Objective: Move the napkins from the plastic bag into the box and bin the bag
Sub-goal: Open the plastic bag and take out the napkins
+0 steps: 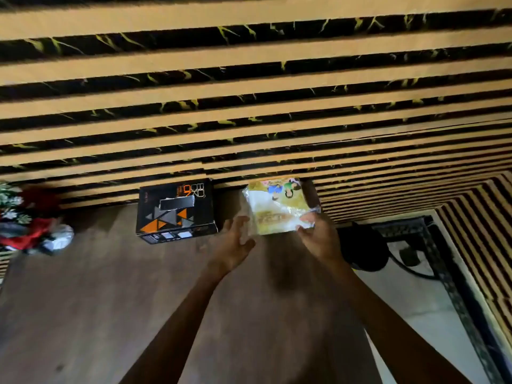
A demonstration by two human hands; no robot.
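A yellow and white plastic bag of napkins (278, 206) with a printed picture lies at the far edge of the wooden table (110, 300), against the striped wall. My right hand (318, 236) pinches the bag's near right corner. My left hand (235, 242) is at the bag's near left edge with fingers spread, touching the clear plastic. A black box (176, 210) with orange and grey triangles and a dark slot in its top stands to the left of the bag, about a hand's width away.
A red and white heap of decorations (33, 225) sits at the table's left edge. Beyond the table's right edge, a round black bin (363, 248) stands on the pale floor beside a dark ornate stand (410, 234). The striped wall (249, 92) closes the far side.
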